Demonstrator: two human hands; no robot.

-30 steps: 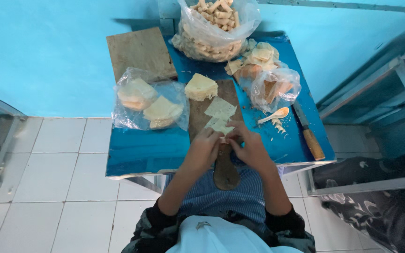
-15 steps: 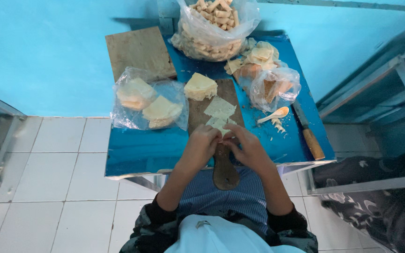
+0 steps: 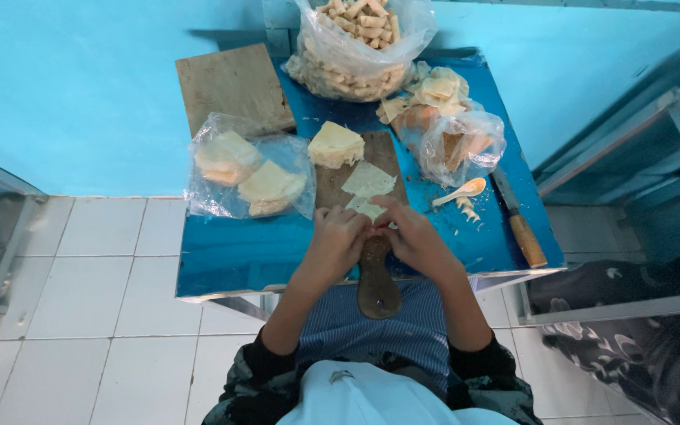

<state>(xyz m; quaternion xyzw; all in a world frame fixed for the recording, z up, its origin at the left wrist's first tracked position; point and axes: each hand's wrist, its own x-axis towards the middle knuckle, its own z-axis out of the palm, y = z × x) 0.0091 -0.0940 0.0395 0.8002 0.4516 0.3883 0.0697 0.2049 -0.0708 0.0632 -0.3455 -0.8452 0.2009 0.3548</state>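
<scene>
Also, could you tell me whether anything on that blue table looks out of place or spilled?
Slightly: a few pale scraps lie loose on the blue table beside the spoon, and the wooden board's handle overhangs the near edge.

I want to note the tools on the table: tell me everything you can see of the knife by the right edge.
The knife lies flat on the blue table, near its right edge, untouched by either hand. Its dark blade points away from the person and its brown, wood-like handle points toward them, close to the front corner. A pale spoon lies just left of the blade, apart from it.
</scene>
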